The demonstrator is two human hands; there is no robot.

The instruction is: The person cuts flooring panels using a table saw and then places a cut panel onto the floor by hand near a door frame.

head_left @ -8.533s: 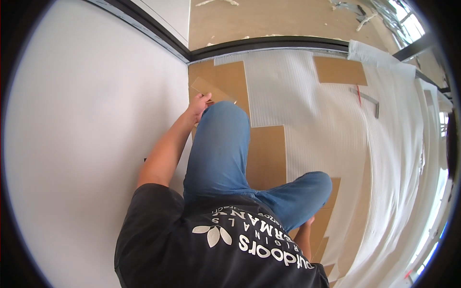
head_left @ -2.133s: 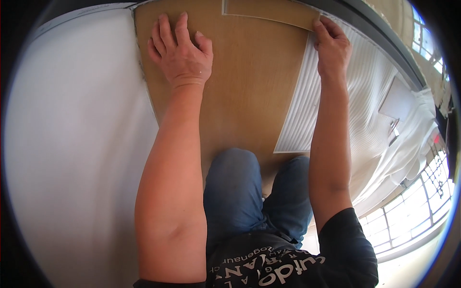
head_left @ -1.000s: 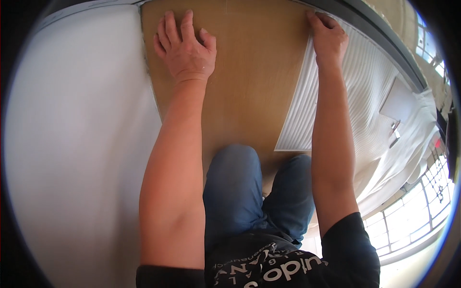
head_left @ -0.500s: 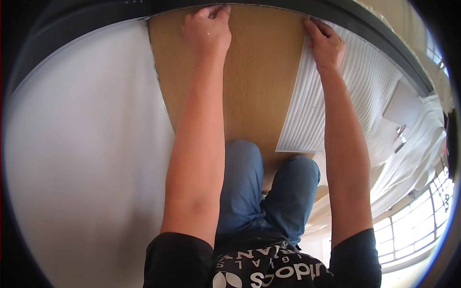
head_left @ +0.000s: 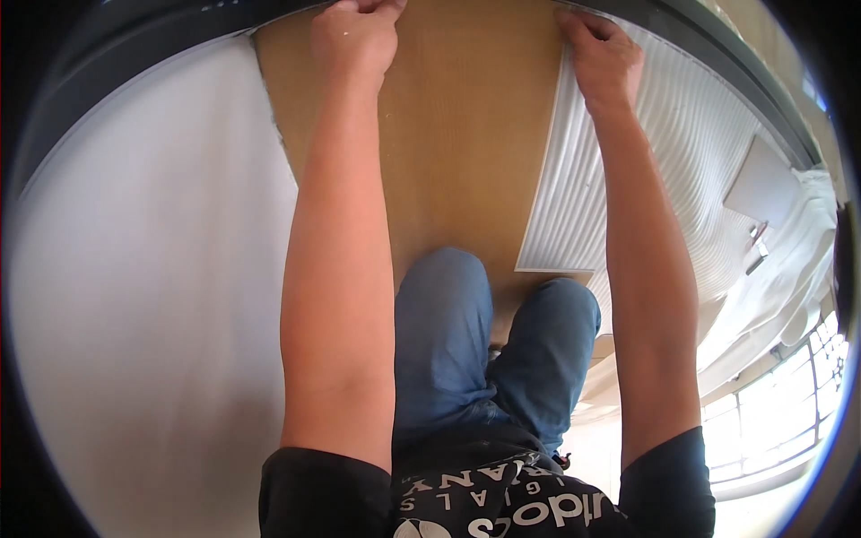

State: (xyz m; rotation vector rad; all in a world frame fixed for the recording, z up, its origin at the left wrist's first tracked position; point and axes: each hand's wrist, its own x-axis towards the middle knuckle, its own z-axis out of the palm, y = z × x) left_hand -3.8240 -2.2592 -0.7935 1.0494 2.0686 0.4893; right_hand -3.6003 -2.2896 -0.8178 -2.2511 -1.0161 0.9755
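Note:
A brown, wood-coloured panel (head_left: pixel 466 134) stretches from my knees to a dark grey curved border (head_left: pixel 215 22) at the far side. My left hand (head_left: pixel 355 40) is at the panel's far edge, close to its left corner. Its fingertips are pressed together and partly cut off by the top of the picture. At the panel's far right corner is my right hand (head_left: pixel 608 63), thumb and fingers bent together against the edge beside a white ribbed sheet (head_left: pixel 574 197). Whatever lies between the fingers of either hand is too small or hidden to make out.
A smooth white surface (head_left: pixel 152 269) fills the left side. On the right, a grey flat piece (head_left: pixel 762 179) and a small metal-and-black object (head_left: pixel 758 249) lie on the white sheeting, near loose translucent plastic (head_left: pixel 807 233). A bright gridded window (head_left: pixel 771 412) shows at lower right.
The view has shifted a little, so the panel and both hands sit higher in the picture. My left hand has moved slightly left along the far edge; my right hand stays at the right corner.

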